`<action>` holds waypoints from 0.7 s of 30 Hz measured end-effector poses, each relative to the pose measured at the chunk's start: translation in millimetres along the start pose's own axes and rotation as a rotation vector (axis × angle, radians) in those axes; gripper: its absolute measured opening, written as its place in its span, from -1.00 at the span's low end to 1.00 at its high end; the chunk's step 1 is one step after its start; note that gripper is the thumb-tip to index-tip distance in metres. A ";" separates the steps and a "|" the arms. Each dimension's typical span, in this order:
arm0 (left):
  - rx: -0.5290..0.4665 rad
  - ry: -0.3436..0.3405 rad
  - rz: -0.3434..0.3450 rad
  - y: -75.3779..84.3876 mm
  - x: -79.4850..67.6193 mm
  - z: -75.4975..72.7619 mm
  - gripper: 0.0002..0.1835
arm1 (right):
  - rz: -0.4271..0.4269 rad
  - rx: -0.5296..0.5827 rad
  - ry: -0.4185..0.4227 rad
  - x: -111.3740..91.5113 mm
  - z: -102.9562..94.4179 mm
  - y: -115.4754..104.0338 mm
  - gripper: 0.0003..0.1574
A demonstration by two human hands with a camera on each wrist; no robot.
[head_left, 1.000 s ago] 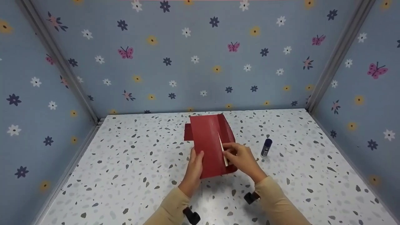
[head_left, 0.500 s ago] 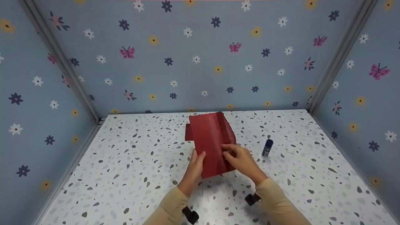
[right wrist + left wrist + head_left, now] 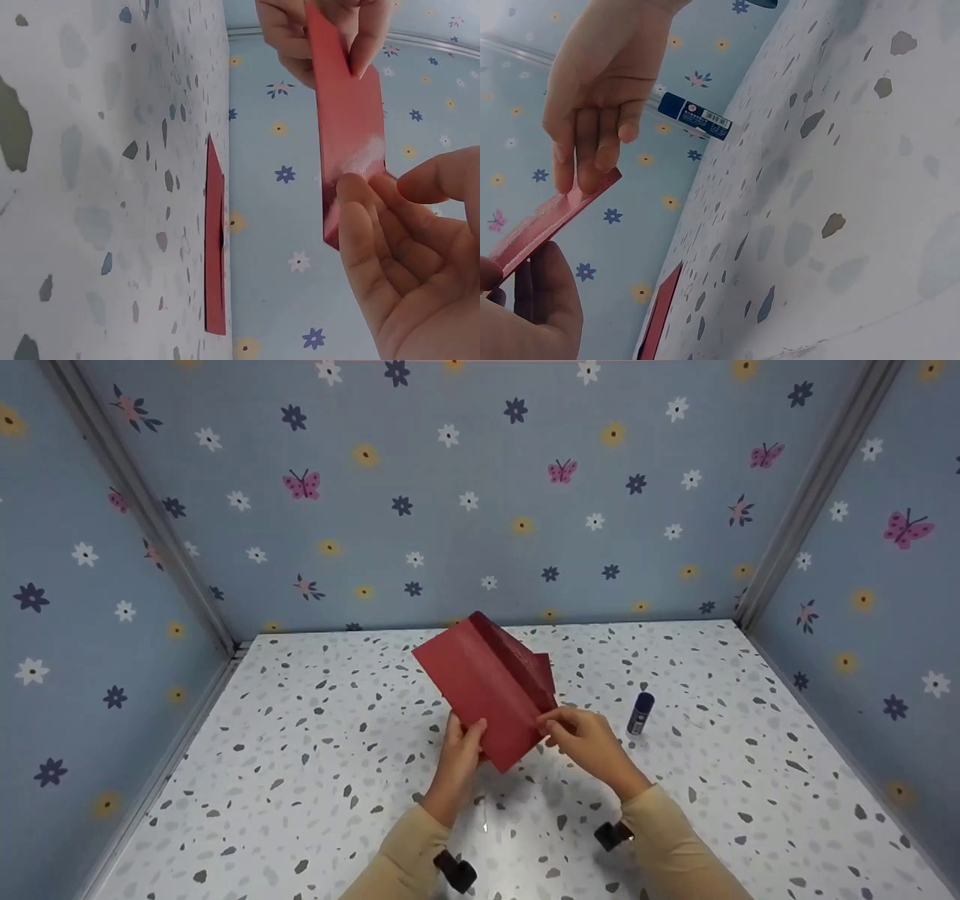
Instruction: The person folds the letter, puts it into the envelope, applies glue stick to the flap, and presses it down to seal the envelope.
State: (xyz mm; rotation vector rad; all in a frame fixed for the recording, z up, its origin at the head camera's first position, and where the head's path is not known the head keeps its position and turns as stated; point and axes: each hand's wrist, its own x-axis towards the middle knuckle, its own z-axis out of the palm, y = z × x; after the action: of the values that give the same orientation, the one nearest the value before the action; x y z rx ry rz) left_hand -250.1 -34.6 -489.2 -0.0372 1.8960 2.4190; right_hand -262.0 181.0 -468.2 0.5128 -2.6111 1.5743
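A red paper envelope (image 3: 472, 682) is held tilted above the table, its long open side and pointed flap (image 3: 517, 649) turned to the upper right. My left hand (image 3: 459, 746) grips its lower left edge, thumb on the front face. With thumb and fingertips, my right hand (image 3: 589, 739) pinches the lower right corner by the opening. In the right wrist view, my right hand (image 3: 420, 247) has its fingertips on the envelope (image 3: 349, 112). The left wrist view shows the envelope (image 3: 551, 221) nearly edge-on between both hands. Its inside is hidden from the head view.
Another flat red paper piece (image 3: 214, 247) lies on the speckled white table (image 3: 315, 780), mostly covered by the held envelope in the head view. A dark blue glue stick (image 3: 640, 714) stands to the right of my right hand. Flowered panels (image 3: 480, 495) enclose the table.
The envelope has turned anticlockwise, its top swinging left. A pale strip seen at its opening one second ago no longer shows. My right hand has shifted to the lower corner.
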 end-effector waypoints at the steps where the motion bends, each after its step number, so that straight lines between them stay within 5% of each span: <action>1: -0.014 0.009 0.004 0.1 -0.1 -0.1 -0.56 | 0.017 0.006 -0.004 -0.4 -0.8 1.2 -0.76; 10: -0.171 -0.028 0.028 -0.5 -2.9 4.1 -0.55 | 0.222 0.146 -0.111 0.9 3.1 11.1 -0.35; 15: -0.215 -0.063 0.041 -3.8 -3.4 6.1 -0.52 | 0.206 0.251 -0.133 1.1 8.4 11.1 -0.48; 21: -0.259 0.040 0.038 0.0 0.4 -9.2 -0.56 | 0.183 0.270 -0.136 -2.3 0.2 8.6 -0.63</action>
State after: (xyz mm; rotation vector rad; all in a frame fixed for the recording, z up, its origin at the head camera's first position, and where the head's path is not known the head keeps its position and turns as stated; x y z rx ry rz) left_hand -250.7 -43.5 -491.4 -0.0640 1.5990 2.6929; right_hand -262.4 185.0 -476.1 0.4168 -2.6206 2.0353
